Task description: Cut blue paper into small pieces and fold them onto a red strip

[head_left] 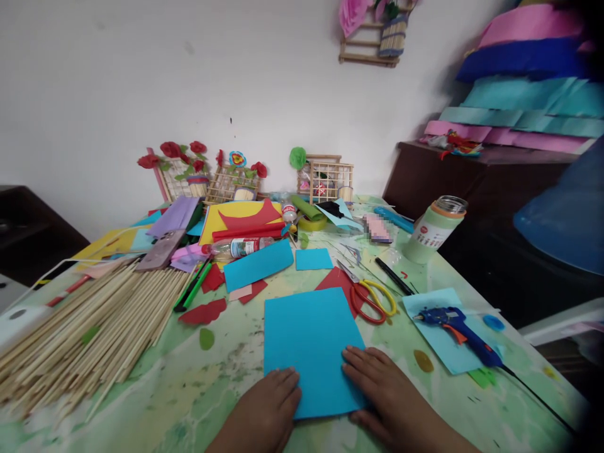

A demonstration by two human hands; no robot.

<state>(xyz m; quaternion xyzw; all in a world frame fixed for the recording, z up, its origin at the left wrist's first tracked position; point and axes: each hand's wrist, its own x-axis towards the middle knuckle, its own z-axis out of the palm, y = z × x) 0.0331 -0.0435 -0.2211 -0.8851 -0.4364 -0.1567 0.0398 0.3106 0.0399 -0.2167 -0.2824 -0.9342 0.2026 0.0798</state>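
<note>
A blue square sheet [311,346] lies flat on the patterned green tablecloth [198,390] in front of me. My left hand [267,406] rests on its lower left edge, palm down, with the fingers lying flat. On the right edge lies my right hand [382,390], its fingers stretched over the sheet and the thumb near the bottom corner. Neither hand grips anything. Just beyond the sheet are red-and-yellow-handled scissors [370,299], partly over a red paper piece [333,281]. A small blue rectangle [314,259] and a longer blue strip [259,265] lie farther back.
Many wooden sticks [108,327] cover the left side. On the right, a blue glue gun [462,333] with a trailing cord lies on light blue paper [425,308]. Behind it stand a green bottle [434,229] and, lying down, a black pen [394,275]. A plastic bottle [240,247] lies at the back.
</note>
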